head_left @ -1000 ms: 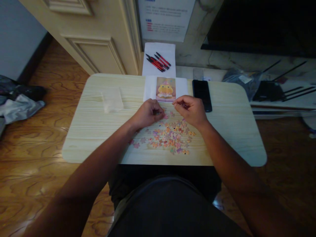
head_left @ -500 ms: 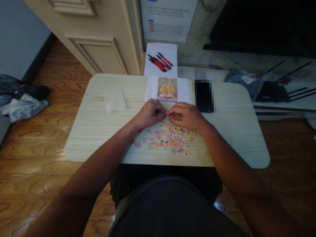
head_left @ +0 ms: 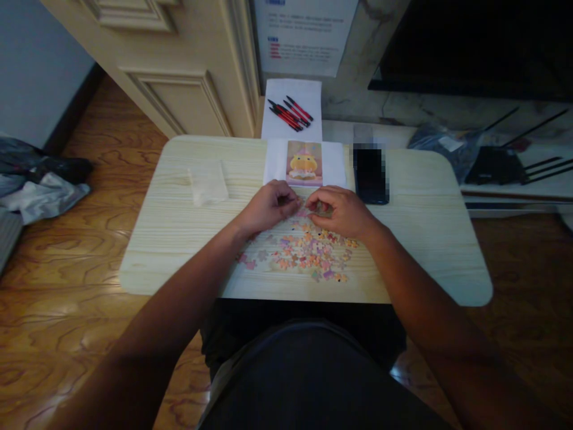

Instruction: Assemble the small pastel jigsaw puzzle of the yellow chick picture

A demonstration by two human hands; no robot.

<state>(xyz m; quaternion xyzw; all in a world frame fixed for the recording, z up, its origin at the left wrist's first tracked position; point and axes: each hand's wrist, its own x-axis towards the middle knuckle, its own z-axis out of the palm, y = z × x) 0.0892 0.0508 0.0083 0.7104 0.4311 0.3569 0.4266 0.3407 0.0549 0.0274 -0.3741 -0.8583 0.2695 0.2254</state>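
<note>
My left hand [head_left: 268,207] and right hand [head_left: 344,210] are bare, with no gloves, no rings and no watch at either wrist. Both of my forearms are uncovered along their whole visible length, with no sleeve reaching into view. My fingers are short-nailed as far as the dim light shows. Below them, at the bottom of the frame, my lap [head_left: 308,370] is covered in dark clothing, a charcoal fabric that looks smooth and plain, with no print or pattern to be made out. A paler strip of cloth shows along its left edge.
</note>
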